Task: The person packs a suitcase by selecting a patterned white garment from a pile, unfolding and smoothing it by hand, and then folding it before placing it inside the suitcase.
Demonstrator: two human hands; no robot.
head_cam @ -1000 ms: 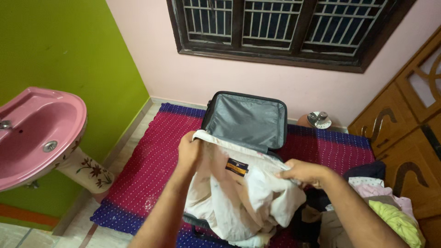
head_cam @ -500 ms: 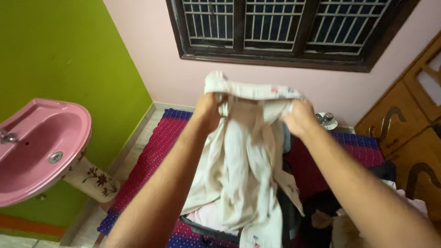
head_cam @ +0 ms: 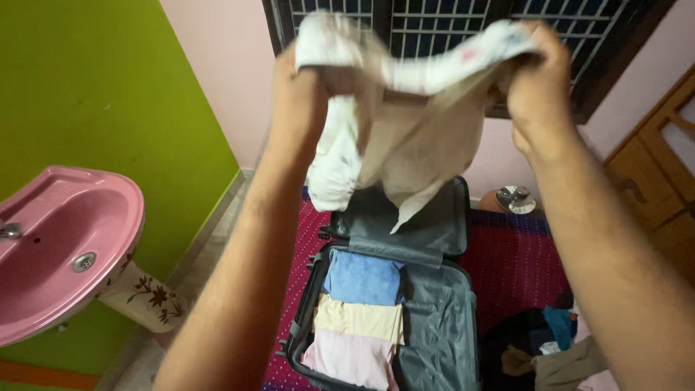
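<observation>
Both my hands hold up a cream-white garment [head_cam: 405, 137] high in front of the window. My left hand [head_cam: 297, 87] grips its left end and my right hand [head_cam: 539, 87] grips its right end, so the cloth hangs between them. Below it lies an open dark grey suitcase [head_cam: 441, 318] on a magenta and blue mat [head_cam: 517, 261]. In the suitcase's left half sit folded clothes in a row: a blue one [head_cam: 364, 277], a cream one [head_cam: 360, 318] and a pale pink one [head_cam: 351, 357]. Its lid [head_cam: 434, 224] stands up at the far end.
A pink washbasin [head_cam: 58, 246] on a flowered pedestal stands at the left by the green wall. A pile of loose clothes [head_cam: 543, 347] lies at the right of the suitcase. A wooden cupboard [head_cam: 651, 188] is at the right. A small round metal object [head_cam: 512, 197] sits by the far wall.
My hands have lifted the white garment from just over the suitcase to well above it and pulled it wider. The folded clothes inside the suitcase have come into view.
</observation>
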